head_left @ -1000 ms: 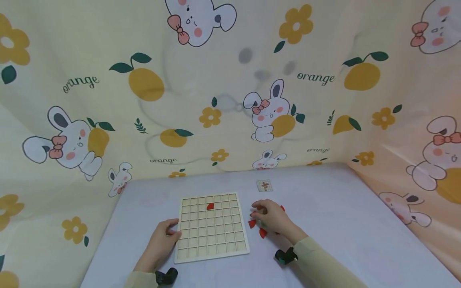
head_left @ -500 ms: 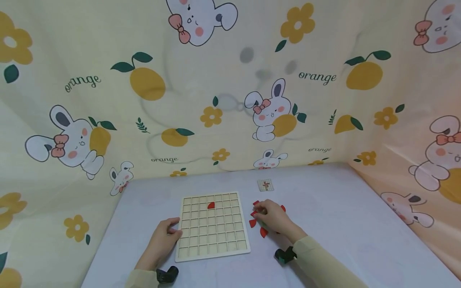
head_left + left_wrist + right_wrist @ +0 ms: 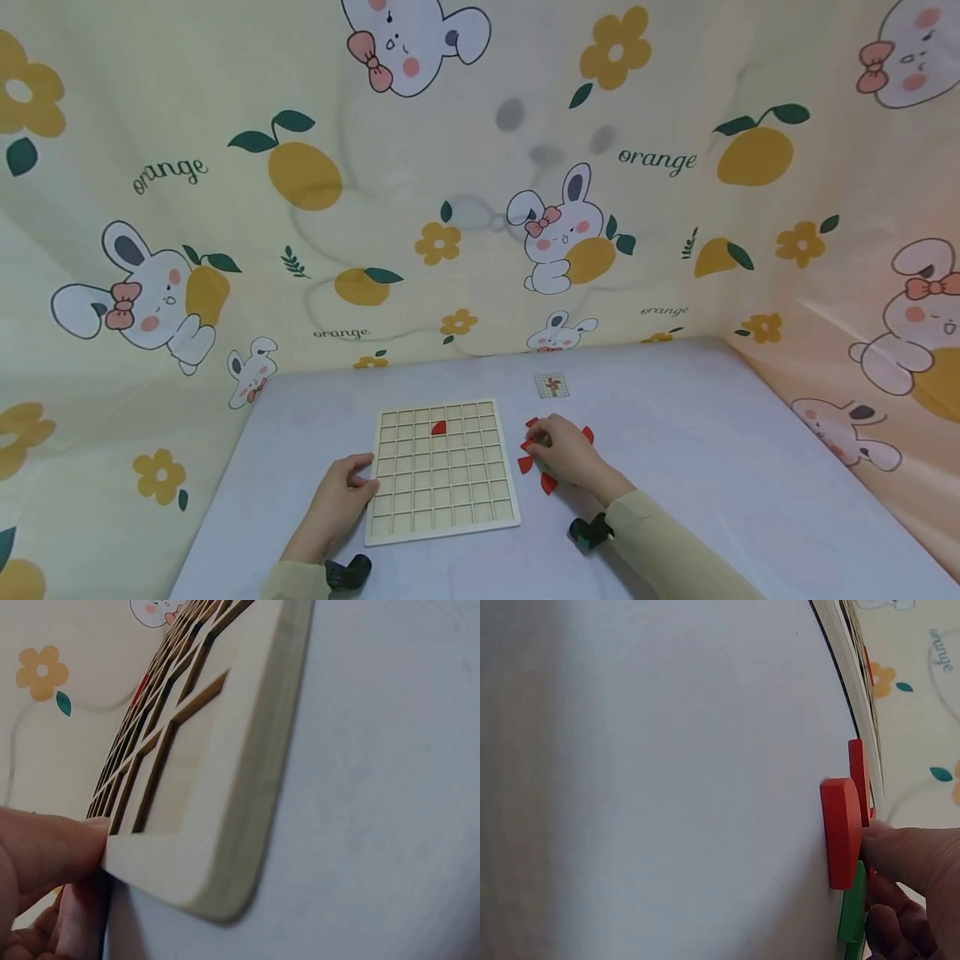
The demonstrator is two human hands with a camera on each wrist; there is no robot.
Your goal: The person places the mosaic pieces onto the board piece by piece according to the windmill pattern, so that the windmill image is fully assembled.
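A pale square grid board (image 3: 431, 535) lies flat on the table, with one red fan-shaped piece (image 3: 439, 427) in a cell near its far side. My left hand (image 3: 341, 496) rests at the board's left edge. In the left wrist view, the thumb (image 3: 64, 844) touches the board's rim. Right of the board, my right hand (image 3: 562, 450) is among loose red pieces, its thumb and fingers pinching a red fan-shaped piece (image 3: 527, 445). The right wrist view shows the thumb (image 3: 904, 851) behind a red piece (image 3: 841, 832) and a green piece (image 3: 853, 904); fingers partly hide what they pinch.
More red pieces lie around the right hand, one nearer me (image 3: 549, 483) and one beyond the wrist (image 3: 588, 433). A small card with a gridded red pattern (image 3: 552, 385) lies farther back. A printed curtain (image 3: 480, 250) stands behind and beside the table.
My right hand's fingers have come down and closed at a red piece, uncovering another red piece just beyond the fingertips. The left hand and board stay in place.
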